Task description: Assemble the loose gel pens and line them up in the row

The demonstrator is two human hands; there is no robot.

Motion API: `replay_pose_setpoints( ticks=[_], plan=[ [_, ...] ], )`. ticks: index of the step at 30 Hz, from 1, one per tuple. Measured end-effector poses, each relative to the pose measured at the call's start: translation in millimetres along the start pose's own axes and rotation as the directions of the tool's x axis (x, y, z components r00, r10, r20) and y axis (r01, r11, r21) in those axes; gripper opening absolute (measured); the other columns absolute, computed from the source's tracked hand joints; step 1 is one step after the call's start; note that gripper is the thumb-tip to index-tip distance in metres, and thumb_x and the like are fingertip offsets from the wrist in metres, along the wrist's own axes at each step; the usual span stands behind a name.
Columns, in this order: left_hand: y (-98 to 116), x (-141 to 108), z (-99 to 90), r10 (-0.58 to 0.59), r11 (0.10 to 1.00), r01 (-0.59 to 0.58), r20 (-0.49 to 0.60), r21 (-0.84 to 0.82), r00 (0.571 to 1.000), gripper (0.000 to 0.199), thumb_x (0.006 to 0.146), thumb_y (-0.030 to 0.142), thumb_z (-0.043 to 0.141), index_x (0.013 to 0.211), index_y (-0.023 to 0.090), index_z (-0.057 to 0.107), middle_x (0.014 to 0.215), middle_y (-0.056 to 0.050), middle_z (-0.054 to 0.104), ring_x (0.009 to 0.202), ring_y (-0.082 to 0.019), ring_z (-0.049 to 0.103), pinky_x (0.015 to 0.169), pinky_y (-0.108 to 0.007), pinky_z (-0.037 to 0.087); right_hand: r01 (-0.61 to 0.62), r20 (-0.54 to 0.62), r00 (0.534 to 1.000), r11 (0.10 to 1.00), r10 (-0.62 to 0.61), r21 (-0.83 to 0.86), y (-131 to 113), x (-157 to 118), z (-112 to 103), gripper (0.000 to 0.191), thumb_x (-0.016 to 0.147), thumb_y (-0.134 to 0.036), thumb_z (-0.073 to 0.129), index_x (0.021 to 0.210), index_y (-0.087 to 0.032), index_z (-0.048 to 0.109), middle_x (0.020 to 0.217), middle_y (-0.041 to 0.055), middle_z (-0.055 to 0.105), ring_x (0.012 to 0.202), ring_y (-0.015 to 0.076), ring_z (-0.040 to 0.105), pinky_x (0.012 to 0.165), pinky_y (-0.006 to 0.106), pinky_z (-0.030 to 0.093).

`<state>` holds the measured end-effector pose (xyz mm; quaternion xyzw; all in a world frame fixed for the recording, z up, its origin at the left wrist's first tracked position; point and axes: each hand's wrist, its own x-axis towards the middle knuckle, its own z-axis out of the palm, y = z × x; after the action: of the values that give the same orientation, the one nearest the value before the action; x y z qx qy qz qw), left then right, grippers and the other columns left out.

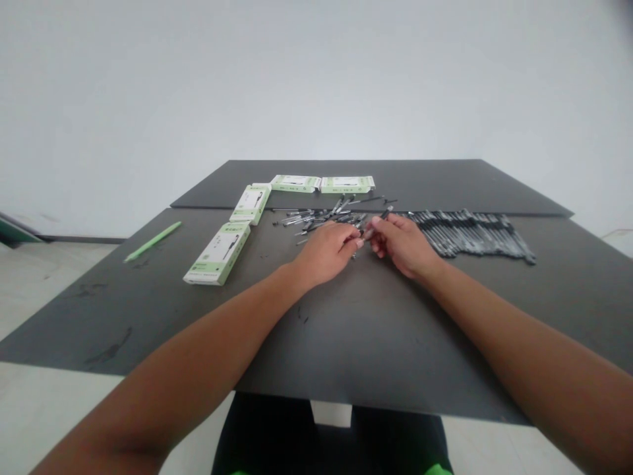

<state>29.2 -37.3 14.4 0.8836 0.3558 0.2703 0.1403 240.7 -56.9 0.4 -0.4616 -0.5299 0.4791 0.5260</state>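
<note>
My right hand [401,243] is closed around a black and clear pen [386,214], whose dark end points up and away from me. Fingertips of my left hand [332,248] pinch at the near end of the same pen, close to my right fingers; what exactly they grip is too small to make out. Just beyond my left hand lies a loose heap of pens and pen parts [316,216], pointing in many directions. To the right of my right hand, a row of pens [469,234] lies side by side on the dark table [356,330].
Several green and white pen boxes, among them a near box [220,254] and a back box [347,184], curve around the heap's left and far sides. A light green pen [153,241] lies at the far left. A seam crosses the table behind the heap.
</note>
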Motion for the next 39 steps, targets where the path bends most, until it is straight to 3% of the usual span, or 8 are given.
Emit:
replay_pose_setpoints(
  ticks=[5, 10, 14, 18, 24, 33, 39],
  plan=[
    [-18, 2, -7.9, -0.103, 0.985, 0.115, -0.1, 0.13, 0.99, 0.027, 0.106, 0.02, 0.054, 0.119, 0.019, 0.077, 0.121, -0.01, 0.082, 0.116, -0.026, 0.071, 0.114, -0.044, 0.05, -0.047, -0.158, 0.986, 0.999, 0.05, 0.024, 0, 11, -7, 0.038, 0.096, -0.058, 0.067, 0.082, -0.024, 0.058, 0.082, 0.0065, 0.073, 0.057, 0.0159, 0.061, 0.049, 0.028, 0.047],
    [-38, 2, -16.3, -0.182, 0.96, 0.19, -0.058, 0.207, 0.982, 0.025, 0.099, 0.014, 0.059, 0.109, 0.018, 0.081, 0.112, -0.011, 0.081, 0.109, -0.026, 0.073, 0.106, -0.042, 0.054, -0.061, -0.168, 0.984, 0.997, 0.067, 0.04, -2, 11, -9, 0.026, 0.094, -0.046, 0.066, 0.087, -0.022, 0.062, 0.079, 0.0048, 0.071, 0.049, 0.0137, 0.055, 0.043, 0.028, 0.039],
    [-34, 0, -16.0, -0.083, 0.986, 0.084, -0.012, 0.147, 0.996, 0.02, 0.097, 0.019, 0.066, 0.106, 0.019, 0.083, 0.106, -0.009, 0.081, 0.106, -0.026, 0.072, 0.106, -0.042, 0.054, -0.077, -0.161, 0.984, 0.996, 0.081, 0.035, -4, 8, -8, 0.027, 0.092, -0.047, 0.069, 0.092, -0.021, 0.064, 0.074, 0.0019, 0.068, 0.043, 0.0108, 0.047, 0.038, 0.025, 0.029],
    [-18, -2, -10.5, 0.071, 0.979, -0.086, 0.088, 0.182, 0.994, 0.028, 0.104, 0.023, 0.06, 0.118, 0.022, 0.084, 0.121, -0.012, 0.077, 0.118, -0.028, 0.066, 0.112, -0.047, 0.049, -0.076, -0.199, 0.977, 0.997, 0.072, -0.012, -4, 7, -7, 0.025, 0.092, -0.045, 0.069, 0.09, -0.021, 0.063, 0.072, 0.0019, 0.069, 0.041, 0.01, 0.045, 0.037, 0.024, 0.028],
    [-13, 1, -0.9, 0.029, 0.955, -0.069, 0.14, 0.289, 0.99, 0.031, 0.109, 0.038, 0.057, 0.116, 0.024, 0.084, 0.123, -0.013, 0.069, 0.118, -0.031, 0.058, 0.106, -0.048, 0.048, -0.084, -0.231, 0.97, 0.996, 0.074, -0.035, -4, 8, -6, 0.021, 0.091, -0.041, 0.068, 0.088, -0.021, 0.064, 0.071, 0.0022, 0.068, 0.041, 0.0106, 0.047, 0.036, 0.025, 0.028],
    [-16, 5, -2.5, 0.028, 0.951, -0.068, 0.134, 0.302, 0.991, 0.027, 0.106, 0.029, 0.06, 0.099, 0.021, 0.084, 0.12, -0.014, 0.069, 0.116, -0.031, 0.058, 0.105, -0.048, 0.048, -0.113, -0.215, 0.971, 0.992, 0.1, -0.047, -3, 8, -6, 0.019, 0.091, -0.039, 0.069, 0.087, -0.022, 0.063, 0.072, 0.0019, 0.069, 0.042, 0.0105, 0.048, 0.035, 0.024, 0.028],
    [-17, -1, -9.8, 0.006, 0.936, -0.058, 0.149, 0.348, 0.989, 0.022, 0.099, 0.021, 0.06, 0.092, 0.019, 0.08, 0.107, -0.014, 0.07, 0.109, -0.031, 0.06, 0.102, -0.048, 0.05, -0.119, -0.137, 0.985, 0.986, 0.103, -0.114, 2, 9, -7, 0.018, 0.092, -0.038, 0.07, 0.091, -0.021, 0.065, 0.077, 0.0031, 0.073, 0.044, 0.0111, 0.054, 0.036, 0.024, 0.036]
  ],
)
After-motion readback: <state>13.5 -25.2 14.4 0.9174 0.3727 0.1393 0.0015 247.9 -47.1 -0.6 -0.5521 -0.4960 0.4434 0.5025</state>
